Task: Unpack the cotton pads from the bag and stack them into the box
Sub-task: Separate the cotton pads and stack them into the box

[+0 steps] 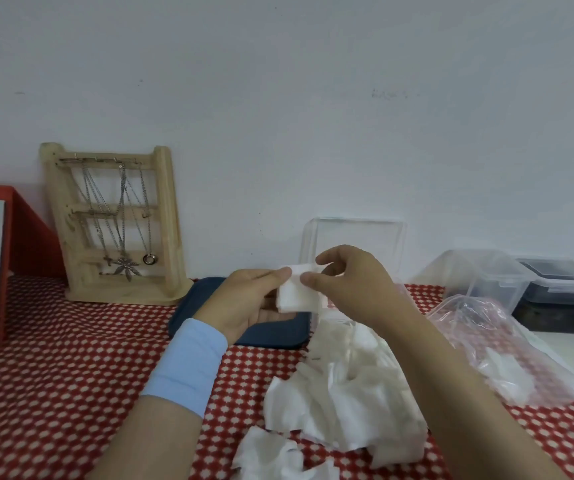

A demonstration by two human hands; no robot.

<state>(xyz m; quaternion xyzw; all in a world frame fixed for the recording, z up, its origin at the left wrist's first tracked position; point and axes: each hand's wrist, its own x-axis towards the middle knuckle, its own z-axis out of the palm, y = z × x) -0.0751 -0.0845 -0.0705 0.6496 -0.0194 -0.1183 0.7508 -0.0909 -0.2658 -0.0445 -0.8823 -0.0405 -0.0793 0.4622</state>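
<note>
My left hand (pixel 247 303) and my right hand (pixel 351 282) together hold a small stack of white cotton pads (pixel 294 296) above the table, thumbs pinching its upper edge. Just behind the hands stands the clear plastic box (pixel 375 233), upright against the wall. A loose heap of white cotton pads (pixel 341 403) lies on the red dotted tablecloth (pixel 53 375) below my right forearm. The clear pinkish plastic bag (pixel 493 344) lies at the right with some pads still inside.
A dark blue lid (pixel 275 330) lies flat under my left hand. A wooden jewellery stand (pixel 116 223) with necklaces leans at the back left beside a red box (pixel 26 237). Clear and dark lidded containers (pixel 555 278) sit at the far right.
</note>
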